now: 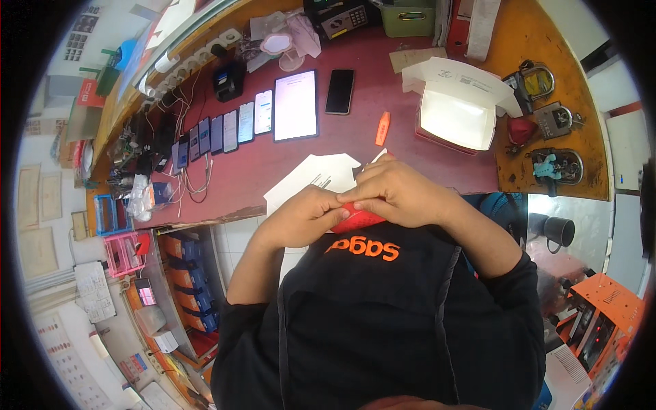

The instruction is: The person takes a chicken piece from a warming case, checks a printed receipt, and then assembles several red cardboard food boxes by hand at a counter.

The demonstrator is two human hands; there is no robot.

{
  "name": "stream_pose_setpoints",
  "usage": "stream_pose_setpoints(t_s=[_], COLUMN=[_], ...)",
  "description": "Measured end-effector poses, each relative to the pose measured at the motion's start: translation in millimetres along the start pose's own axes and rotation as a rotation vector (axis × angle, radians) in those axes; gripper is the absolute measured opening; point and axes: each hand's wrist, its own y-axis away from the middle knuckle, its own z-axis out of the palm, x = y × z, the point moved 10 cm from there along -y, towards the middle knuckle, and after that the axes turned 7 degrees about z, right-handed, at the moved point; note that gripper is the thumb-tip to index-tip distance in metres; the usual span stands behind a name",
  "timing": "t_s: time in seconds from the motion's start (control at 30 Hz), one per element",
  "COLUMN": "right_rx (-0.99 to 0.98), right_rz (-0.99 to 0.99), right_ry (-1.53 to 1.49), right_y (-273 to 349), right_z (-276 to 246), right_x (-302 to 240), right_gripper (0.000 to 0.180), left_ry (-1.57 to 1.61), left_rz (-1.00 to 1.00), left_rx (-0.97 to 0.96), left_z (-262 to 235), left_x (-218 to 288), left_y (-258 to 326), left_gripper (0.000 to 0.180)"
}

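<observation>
Close to my chest, at the front edge of the desk, both hands grip a partly folded cardboard box [311,176], white on one face and red on the other. My left hand [304,217] closes on its left side, thumb against the red face. From the right, my right hand [403,191] pinches the same cardboard, its fingers meeting the left ones. White flaps spread out past my left hand, while the red part is half covered by my fingers. An opened white box [456,116] with its lid back stands beyond my right hand.
An orange marker [383,128] lies beyond my hands. Farther off are a dark phone [339,91], a lit tablet [296,106] and several phones in a row with cables. Metal-framed holders [557,121] line the right side. A green bin [408,19] stands at the back.
</observation>
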Motion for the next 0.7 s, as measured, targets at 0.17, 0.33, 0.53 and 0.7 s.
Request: stream_pose_setpoints(t_s=[0.17,0.33,0.53,0.7], right_rx=[0.486,0.626,0.602,0.693], right_rz=[-0.171,-0.349,-0.387,-0.508], right_ry=[0.254,0.265,0.113,0.235], right_y=[12,23,15,26], right_z=[-55,-58,-52,-60], right_x=[-23,-52,-72,-94], right_gripper=[0.025,0.035,0.050,0.038], left_ry=[0.436,0.777,0.991,1.074], left_rz=[-0.251,0.163,0.300,0.331], left_rx=[0.313,0.675,0.805,0.849], left_z=[-20,-60,-86,-101], left_x=[-19,5,26,29], left_y=[3,8,3,2], left_gripper=[0.016,0.017,0.030,0.023])
